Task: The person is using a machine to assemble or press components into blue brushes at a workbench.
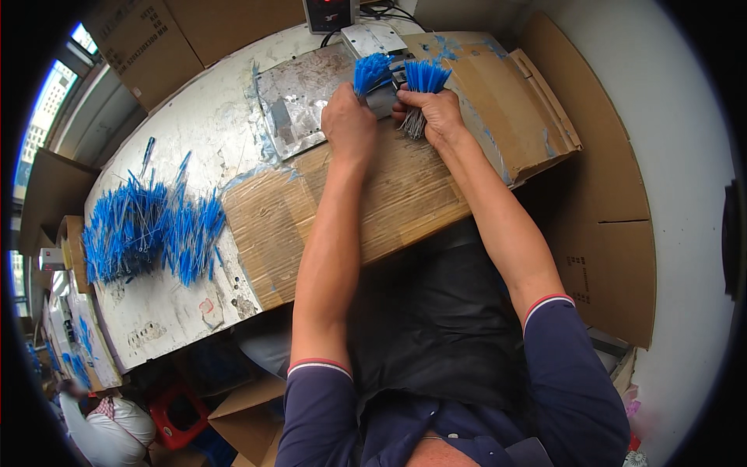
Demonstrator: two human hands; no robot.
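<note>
Blue-tipped strands (426,76), gripped in bundles by the left hand (348,121) and the right hand (433,114), just apart at upper centre, with long axes roughly up-frame, tips topmost; beyond, on the worktop (198,128) at frame left, nearer the left hand, a loose pile (128,233).
</note>
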